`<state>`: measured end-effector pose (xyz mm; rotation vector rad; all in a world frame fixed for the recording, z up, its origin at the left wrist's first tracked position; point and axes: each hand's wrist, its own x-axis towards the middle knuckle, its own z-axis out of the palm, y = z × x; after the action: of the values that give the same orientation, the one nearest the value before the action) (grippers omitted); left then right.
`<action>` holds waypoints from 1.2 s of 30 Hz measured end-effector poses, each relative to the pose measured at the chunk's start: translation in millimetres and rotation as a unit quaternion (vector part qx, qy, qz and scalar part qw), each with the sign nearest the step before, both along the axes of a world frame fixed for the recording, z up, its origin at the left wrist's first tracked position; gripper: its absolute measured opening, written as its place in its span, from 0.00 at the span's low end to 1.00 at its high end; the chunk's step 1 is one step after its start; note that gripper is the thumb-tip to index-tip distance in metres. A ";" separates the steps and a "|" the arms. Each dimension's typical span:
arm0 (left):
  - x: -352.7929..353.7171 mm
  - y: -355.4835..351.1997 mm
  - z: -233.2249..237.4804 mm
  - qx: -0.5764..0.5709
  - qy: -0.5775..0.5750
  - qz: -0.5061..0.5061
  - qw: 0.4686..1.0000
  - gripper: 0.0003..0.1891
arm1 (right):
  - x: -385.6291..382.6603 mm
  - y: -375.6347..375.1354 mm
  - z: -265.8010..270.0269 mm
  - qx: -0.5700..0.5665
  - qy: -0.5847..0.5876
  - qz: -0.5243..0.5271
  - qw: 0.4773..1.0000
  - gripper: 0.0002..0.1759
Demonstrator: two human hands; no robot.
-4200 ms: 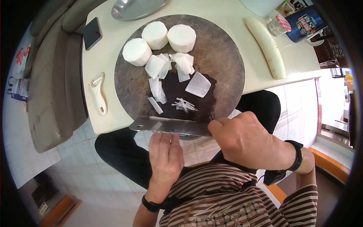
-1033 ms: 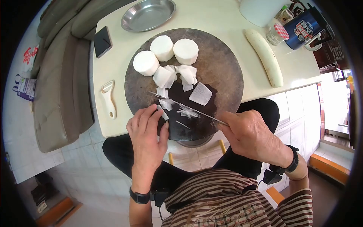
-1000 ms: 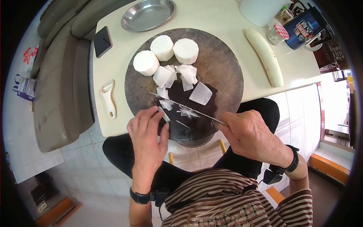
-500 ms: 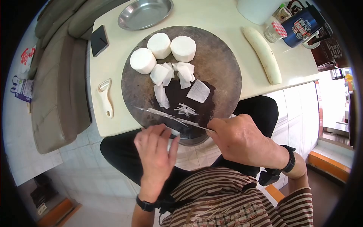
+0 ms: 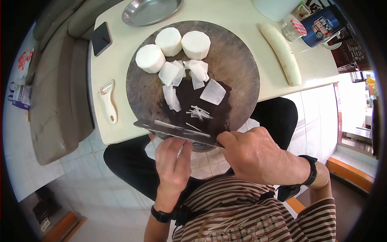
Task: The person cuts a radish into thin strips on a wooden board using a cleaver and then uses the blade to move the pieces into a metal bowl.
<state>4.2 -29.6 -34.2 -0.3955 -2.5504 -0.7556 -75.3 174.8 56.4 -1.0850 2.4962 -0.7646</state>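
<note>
1. A person's right hand is closed around the handle of a cleaver, whose blade is held nearly flat at the near edge of a round cutting board.
2. The left hand, fingers straight and holding nothing, touches the blade's near side.
3. Thin radish strips lie on the blade; three radish chunks stand at the board's far side.
4. A peeler lies left of the board.

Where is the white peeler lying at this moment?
In the head view, the white peeler lies on the table, to the left of the round cutting board, nearer the person than the black phone.
</note>
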 end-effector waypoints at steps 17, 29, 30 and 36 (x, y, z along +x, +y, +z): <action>3.3 5.4 -0.9 0.017 -0.030 0.019 0.999 0.12 | 8.2 -3.5 6.3 0.061 0.000 0.032 0.998 0.09; 5.9 4.6 -1.1 0.022 -0.020 0.008 1.000 0.13 | -2.2 -31.7 -8.0 -0.015 0.042 0.057 0.997 0.11; 5.8 4.4 -0.9 0.022 -0.010 0.006 1.000 0.11 | -2.0 -32.8 -9.2 0.000 0.044 0.057 0.997 0.11; 3.4 7.0 0.1 0.006 0.006 0.015 1.000 0.12 | -6.9 -19.5 7.4 0.055 0.037 0.066 0.996 0.08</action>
<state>7.6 -22.6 -34.1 -0.3563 -2.5338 -0.7549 -82.2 155.3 63.9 -1.2454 2.4654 -0.5517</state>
